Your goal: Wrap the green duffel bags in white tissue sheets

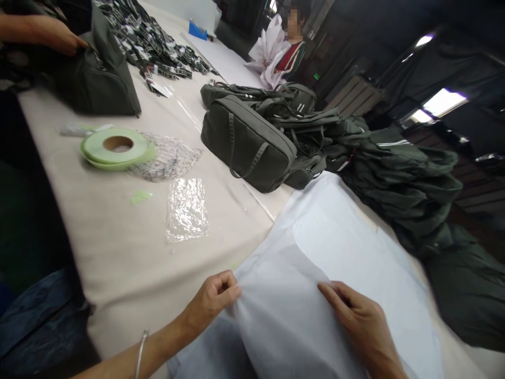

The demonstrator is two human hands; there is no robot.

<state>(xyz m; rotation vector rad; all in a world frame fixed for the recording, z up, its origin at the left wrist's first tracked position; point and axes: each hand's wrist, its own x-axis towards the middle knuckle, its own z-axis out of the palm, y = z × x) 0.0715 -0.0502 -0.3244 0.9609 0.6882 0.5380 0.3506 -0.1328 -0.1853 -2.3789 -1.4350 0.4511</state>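
A thin, translucent whitish sheet (pixel 276 295), plastic film or tissue by its look, is stretched between my two hands. My left hand (pixel 215 297) pinches its left edge, fingers curled and thumb pressed down. On the other side my right hand (pixel 355 321) grips the sheet's upper edge between thumb and fingers. Beneath and beyond it lies a stack of similar pale sheets (pixel 335 226), spread over the right part of the table. Part of the held sheet drops below the picture's lower edge.
Dark green bags (pixel 248 142) are heaped behind the sheets. On the cream table (pixel 118 252) lie a roll of pale green tape (pixel 118 147) and a clear plastic bag (pixel 187 209). A co-worker's hand (pixel 59 37) touches another bag (pixel 106 84). Straps (pixel 145 37) are piled behind; another person stands farther back.
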